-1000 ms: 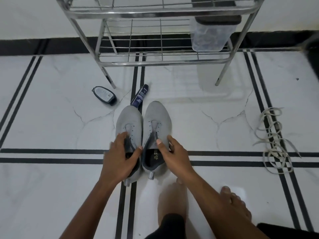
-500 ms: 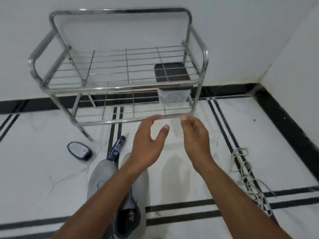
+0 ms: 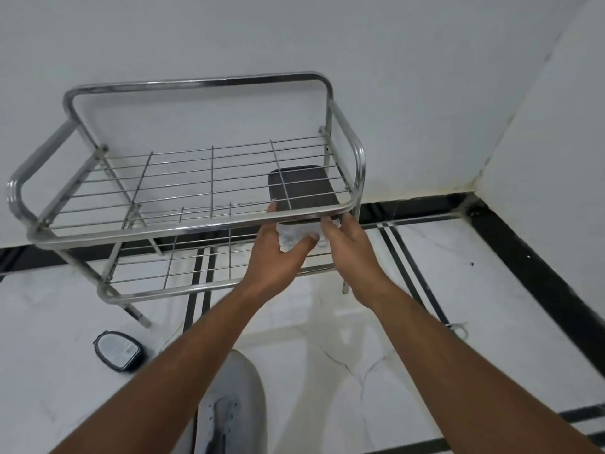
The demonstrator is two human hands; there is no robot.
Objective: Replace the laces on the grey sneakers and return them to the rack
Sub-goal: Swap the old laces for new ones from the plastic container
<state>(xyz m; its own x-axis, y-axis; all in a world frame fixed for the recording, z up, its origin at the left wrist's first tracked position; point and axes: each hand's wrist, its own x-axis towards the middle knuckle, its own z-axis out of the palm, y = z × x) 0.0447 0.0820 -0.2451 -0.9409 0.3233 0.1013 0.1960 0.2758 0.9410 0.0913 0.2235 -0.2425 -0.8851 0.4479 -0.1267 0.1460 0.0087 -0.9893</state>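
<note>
One grey sneaker (image 3: 230, 401), unlaced, lies on the floor at the bottom centre; the other is hidden under my left forearm. The steel rack (image 3: 196, 229) stands against the wall. On its lower shelf, at the right end, sits a clear plastic container (image 3: 296, 235) with a dark lid (image 3: 302, 186). My left hand (image 3: 278, 257) grips the container's left side, with its thumb across the front. My right hand (image 3: 350, 253) holds its right side, with the thumb on the front. A bit of loose pale lace (image 3: 458, 327) shows on the floor at the right.
A dark oval tin (image 3: 119, 350) lies on the floor left of the sneaker, near a rack leg. The rack's top shelf holds nothing. A white wall corner closes off the right side. The floor is white marble with black stripes.
Both hands left the sneakers, rose and reached forward under the rack's top rail, then closed on the clear container. The view tilted up toward the rack and wall.
</note>
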